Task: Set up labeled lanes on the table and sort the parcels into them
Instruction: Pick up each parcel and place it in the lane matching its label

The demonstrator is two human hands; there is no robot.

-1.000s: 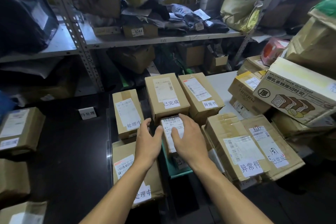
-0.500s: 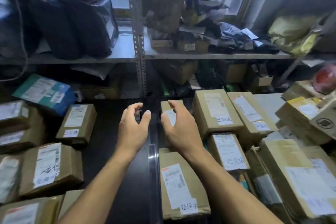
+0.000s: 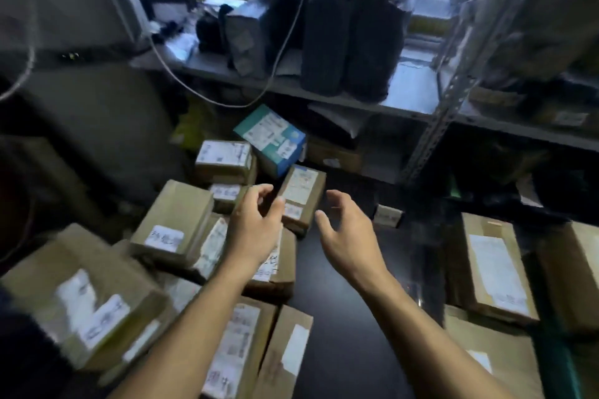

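A pile of several brown cardboard parcels with white labels covers the left of the dark table [image 3: 343, 317]. My left hand [image 3: 256, 230] hovers over that pile with loosely curled fingers and holds nothing. A small brown parcel [image 3: 303, 196] lies just beyond and between my hands. My right hand [image 3: 348, 233] is empty, fingers spread and relaxed, above the bare dark strip of table. A small white lane label card [image 3: 387, 215] stands on the table behind my right hand. More brown parcels [image 3: 489, 269] lie at the right. The view is blurred.
A teal and white box [image 3: 270, 139] leans at the back of the pile. A metal shelf [image 3: 411, 97] behind the table carries black bags [image 3: 350, 42] and a hanging cable. A perforated upright post [image 3: 450, 84] rises at the right.
My view has swung left, from the sorted parcels on the right to the pile on the left. Both hands let go of the small parcel and travelled left, empty, towards the pile.
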